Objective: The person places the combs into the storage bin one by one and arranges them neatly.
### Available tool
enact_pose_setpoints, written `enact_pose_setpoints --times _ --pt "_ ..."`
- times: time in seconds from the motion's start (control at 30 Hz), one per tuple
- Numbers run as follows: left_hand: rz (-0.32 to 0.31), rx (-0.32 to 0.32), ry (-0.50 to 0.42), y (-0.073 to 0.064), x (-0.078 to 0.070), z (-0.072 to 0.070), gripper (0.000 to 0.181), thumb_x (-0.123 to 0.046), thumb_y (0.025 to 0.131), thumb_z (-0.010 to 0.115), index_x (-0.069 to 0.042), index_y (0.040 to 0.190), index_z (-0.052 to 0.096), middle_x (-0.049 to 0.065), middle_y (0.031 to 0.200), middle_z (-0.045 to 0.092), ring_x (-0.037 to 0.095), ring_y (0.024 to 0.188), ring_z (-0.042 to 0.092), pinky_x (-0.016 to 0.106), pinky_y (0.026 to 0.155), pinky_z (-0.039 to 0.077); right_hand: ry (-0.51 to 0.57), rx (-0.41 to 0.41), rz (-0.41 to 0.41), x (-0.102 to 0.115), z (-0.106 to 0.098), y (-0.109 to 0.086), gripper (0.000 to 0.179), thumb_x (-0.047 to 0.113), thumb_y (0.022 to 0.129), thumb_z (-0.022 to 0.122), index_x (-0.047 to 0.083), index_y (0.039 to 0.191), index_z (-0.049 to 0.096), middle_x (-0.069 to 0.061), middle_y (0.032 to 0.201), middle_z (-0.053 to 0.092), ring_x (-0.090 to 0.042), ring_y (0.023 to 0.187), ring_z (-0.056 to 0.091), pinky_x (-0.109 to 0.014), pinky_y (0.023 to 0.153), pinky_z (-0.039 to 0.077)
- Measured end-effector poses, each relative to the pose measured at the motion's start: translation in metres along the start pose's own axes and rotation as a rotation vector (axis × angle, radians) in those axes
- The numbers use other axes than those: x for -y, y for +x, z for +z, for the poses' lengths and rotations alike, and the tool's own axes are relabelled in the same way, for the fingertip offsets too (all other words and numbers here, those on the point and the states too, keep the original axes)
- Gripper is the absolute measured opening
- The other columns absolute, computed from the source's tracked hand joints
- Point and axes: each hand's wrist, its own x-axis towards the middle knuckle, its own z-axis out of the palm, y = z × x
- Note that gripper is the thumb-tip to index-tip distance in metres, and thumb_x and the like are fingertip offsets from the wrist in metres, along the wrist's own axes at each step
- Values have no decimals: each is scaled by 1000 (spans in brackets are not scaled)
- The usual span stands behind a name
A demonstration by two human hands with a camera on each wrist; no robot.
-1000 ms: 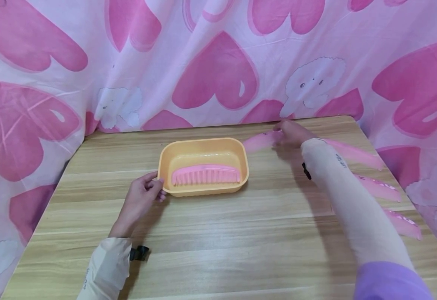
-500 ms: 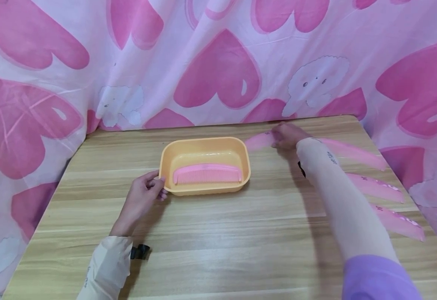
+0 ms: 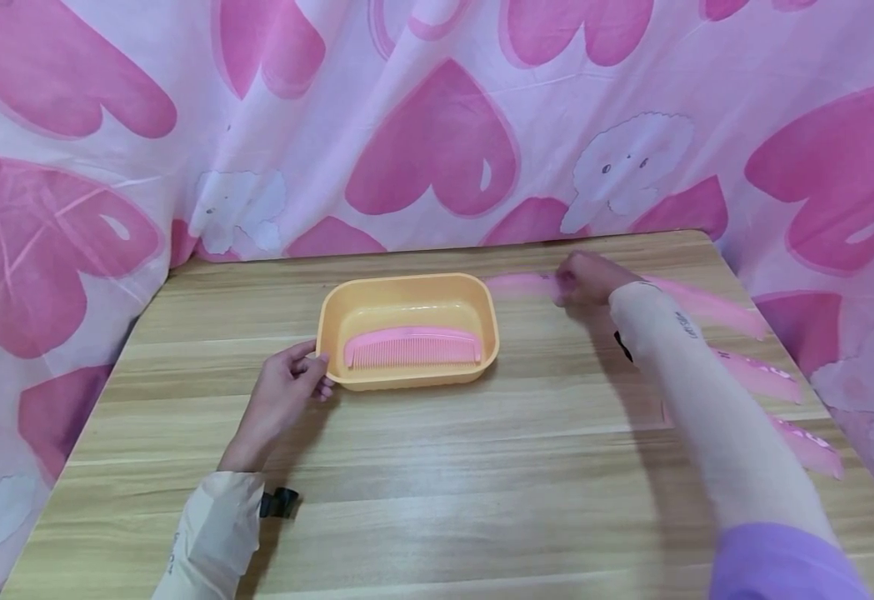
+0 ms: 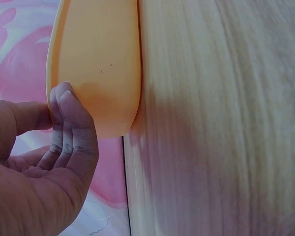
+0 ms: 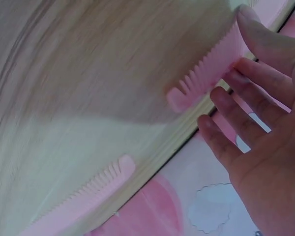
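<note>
In the head view, my left hand point(image 3: 287, 392) holds the left end of a yellow-orange plastic basin point(image 3: 407, 386), thumb and fingers on either side of its rim. The left wrist view shows the same pinch on the basin's wall point(image 4: 101, 54). Inside lies a pink comb point(image 3: 414, 335), teeth toward me. Beyond the basin's right end, my right hand point(image 3: 594, 277) pinches the right part of another pink comb point(image 3: 519, 286) near the table's back edge. The right wrist view has the thumb along this comb's point(image 5: 206, 73) toothed side and the index fingertip at its back.
On the right of the wooden table point(image 3: 422, 492) are more pink combs: one near the back point(image 3: 714, 308), a flowered comb point(image 3: 762, 379), and another flowered comb point(image 3: 811, 450), partly behind my right sleeve. A pink heart-print cloth point(image 3: 437, 133) hangs around the table.
The comb at my right hand has turned from slanted to nearly level in the head view, slightly blurred. My right hand shifted a little right and nearer. Left hand and basin stay put.
</note>
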Motion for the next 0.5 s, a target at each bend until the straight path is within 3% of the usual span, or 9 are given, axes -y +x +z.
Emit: enact_pose_setpoints --times 0.17,0.33,0.5 --pt "-10 -1 -12 0 0 -1 47 -14 107 50 7 149 42 18 98 69 16 78 66 26 68 61 20 56 54 0 -1 -8 41 13 87 81 -11 117 68 -18 104 66 -30 91 55 -44 79 51" --pt "-11 -4 -1 -1 -1 -1 47 -14 107 50 7 148 42 17 97 69 16 78 66 27 68 61 49 77 19 -3 1 -15 33 16 88 81 -7 109 71 -11 83 58 -23 75 49 -36 64 44" --pt "-10 0 -7 -1 -1 0 47 -14 107 50 7 149 41 18 97 69 18 79 67 27 69 62 82 55 20 -9 7 -18 38 24 84 84 -6 103 72 -9 82 56 -22 74 48 -33 62 44"
